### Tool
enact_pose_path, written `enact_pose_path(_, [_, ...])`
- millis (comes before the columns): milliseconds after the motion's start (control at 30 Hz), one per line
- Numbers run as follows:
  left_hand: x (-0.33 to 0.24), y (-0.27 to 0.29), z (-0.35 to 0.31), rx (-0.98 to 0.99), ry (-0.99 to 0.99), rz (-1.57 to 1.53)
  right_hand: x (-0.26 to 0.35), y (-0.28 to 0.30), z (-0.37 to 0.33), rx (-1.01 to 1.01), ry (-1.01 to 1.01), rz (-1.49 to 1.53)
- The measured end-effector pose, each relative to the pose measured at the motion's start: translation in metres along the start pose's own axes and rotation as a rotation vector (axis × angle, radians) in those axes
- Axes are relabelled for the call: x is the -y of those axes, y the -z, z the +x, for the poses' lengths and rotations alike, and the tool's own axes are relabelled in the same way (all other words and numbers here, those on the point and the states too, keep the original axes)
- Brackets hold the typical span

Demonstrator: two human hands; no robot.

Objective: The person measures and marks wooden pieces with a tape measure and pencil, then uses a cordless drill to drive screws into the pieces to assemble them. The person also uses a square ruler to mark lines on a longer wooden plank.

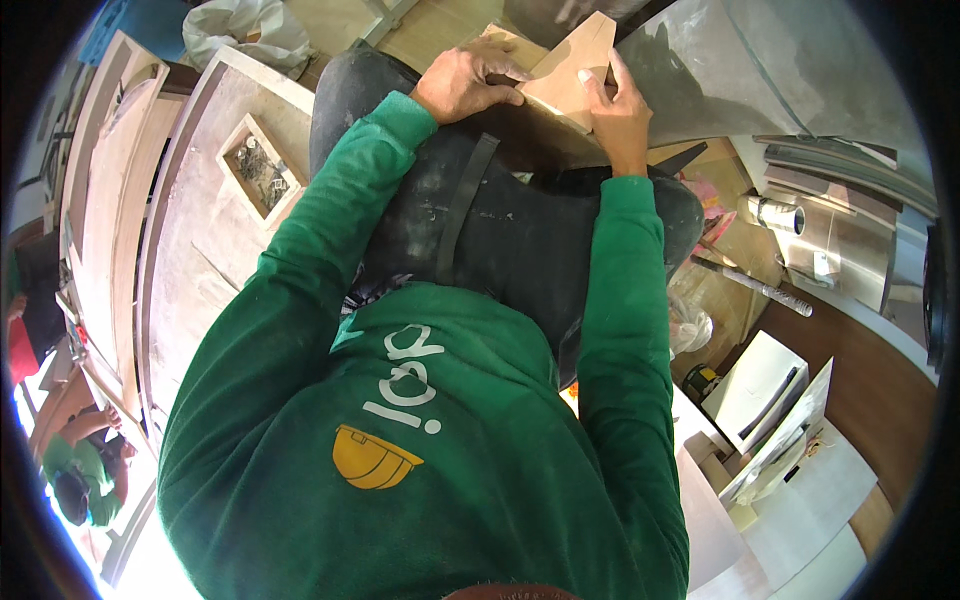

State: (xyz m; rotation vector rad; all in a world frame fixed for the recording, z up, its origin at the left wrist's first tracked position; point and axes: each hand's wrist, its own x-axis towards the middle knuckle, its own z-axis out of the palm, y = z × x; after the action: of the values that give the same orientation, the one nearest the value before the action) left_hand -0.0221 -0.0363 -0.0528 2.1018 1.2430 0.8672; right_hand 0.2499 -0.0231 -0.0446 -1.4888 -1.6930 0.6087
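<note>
A pale, angular wooden piece (568,78) with a narrow arm pointing away sits above my lap, near the top of the view. My right hand (618,115) grips its right edge, thumb on the upper face. At the left edge, my left hand (468,84) has curled fingers and thumb closed on the same piece. Just beyond the left knuckles lies a second light wooden piece (515,46), partly covered by the hand and the first piece. What supports the pieces from below is mostly hidden.
On a dusty framed board (185,250) to my left rests a small wooden box (262,172) of metal hardware. A white sack (247,38) stands beyond it. Grey sheet material (760,70) fills the far right. Another person (85,465) is at the lower left edge.
</note>
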Motion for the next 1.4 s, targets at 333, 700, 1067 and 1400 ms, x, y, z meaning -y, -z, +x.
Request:
enact_pose_path(333, [0.001,0.001,0.0,-0.029,-0.166,0.05,-0.013,-0.002,0.002,0.012,-0.025,-0.038])
enact_pose_path(700, [0.007,-0.003,0.002,-0.003,-0.185,0.036,-0.01,0.001,0.0,-0.003,0.027,-0.096])
enact_pose_path(1067, [-0.002,0.005,0.0,0.016,-0.161,0.038,0.037,0.01,-0.013,-0.129,0.289,-0.435])
enact_pose_path(1400, [-0.033,0.016,0.026,0.009,-0.156,0.125,0.033,0.004,-0.026,0.015,0.307,-0.327])
